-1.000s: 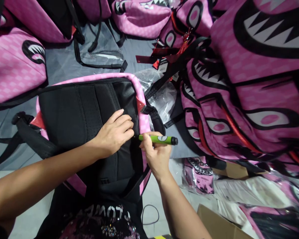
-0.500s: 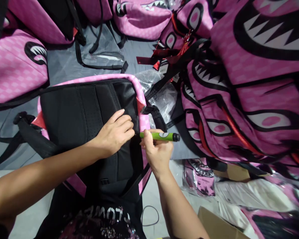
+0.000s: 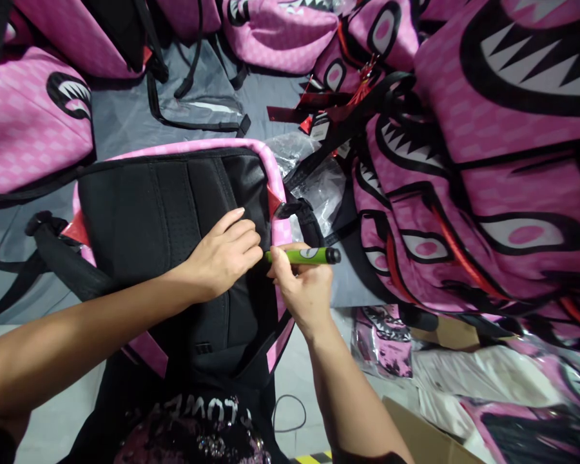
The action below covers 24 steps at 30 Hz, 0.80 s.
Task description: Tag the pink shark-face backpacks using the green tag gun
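A backpack [image 3: 130,212] lies back side up in front of me, with a black padded panel and pink checked edges. On that panel rests my left hand [image 3: 227,254], fingers bent together and pressing the black fabric near the right seam. My right hand [image 3: 302,283] is closed around a green marker pen [image 3: 314,256] with a black end. The pen lies sideways, its other end at the backpack's right edge by my left fingertips. What the tip touches is hidden. A black strap buckle [image 3: 290,209] sits just above my right hand.
Pink shark-face backpacks [image 3: 517,174] crowd the right side. More pink bags [image 3: 33,122] stand at the left and back. Clear plastic wrap [image 3: 319,187] lies beyond the backpack. Below the table edge are a cardboard box [image 3: 420,432] and a wrapped pink item [image 3: 384,341].
My right hand and the marker pen have shifted slightly left and up, closer to my left fingertips. The left hand stays pressed on the backpack.
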Available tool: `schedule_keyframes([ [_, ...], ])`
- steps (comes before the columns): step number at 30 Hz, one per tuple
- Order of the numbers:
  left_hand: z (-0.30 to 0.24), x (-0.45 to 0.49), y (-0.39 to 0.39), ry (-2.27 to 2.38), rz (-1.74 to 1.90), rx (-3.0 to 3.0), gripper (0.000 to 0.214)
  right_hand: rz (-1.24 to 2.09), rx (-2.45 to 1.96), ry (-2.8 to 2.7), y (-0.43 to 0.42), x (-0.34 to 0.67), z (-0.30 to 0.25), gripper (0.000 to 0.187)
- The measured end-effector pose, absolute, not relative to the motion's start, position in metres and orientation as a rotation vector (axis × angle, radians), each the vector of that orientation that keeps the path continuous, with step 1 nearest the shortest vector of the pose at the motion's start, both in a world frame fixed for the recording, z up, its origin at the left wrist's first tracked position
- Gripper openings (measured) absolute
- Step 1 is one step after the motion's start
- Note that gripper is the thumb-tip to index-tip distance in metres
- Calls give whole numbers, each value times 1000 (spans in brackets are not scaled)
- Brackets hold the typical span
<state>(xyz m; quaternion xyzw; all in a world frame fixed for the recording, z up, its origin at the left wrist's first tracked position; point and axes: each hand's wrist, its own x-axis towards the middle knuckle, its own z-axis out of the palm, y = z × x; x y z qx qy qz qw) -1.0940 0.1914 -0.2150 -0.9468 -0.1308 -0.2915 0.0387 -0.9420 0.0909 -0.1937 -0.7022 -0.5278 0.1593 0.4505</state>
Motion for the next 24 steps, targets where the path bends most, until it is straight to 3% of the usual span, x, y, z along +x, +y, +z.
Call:
schedule_keyframes([
  [13, -203, -1096, 196, -353, -757, -2870, 12, 395, -1738, -1226, 83, -946, -201, 27],
  [15, -193, -1096, 205, -287, -635, -2891, 16, 372, -1760, -1192, 78, -945, -201, 29],
  [19, -158, -1102, 232, -265, -206, -2891, 43, 387, -1663, -1162, 56, -955, -199, 29],
  [24, -108, -1134, 226, -527, -36, -2853, 43, 265, -1502, -1478, 33, -991, -200, 39],
])
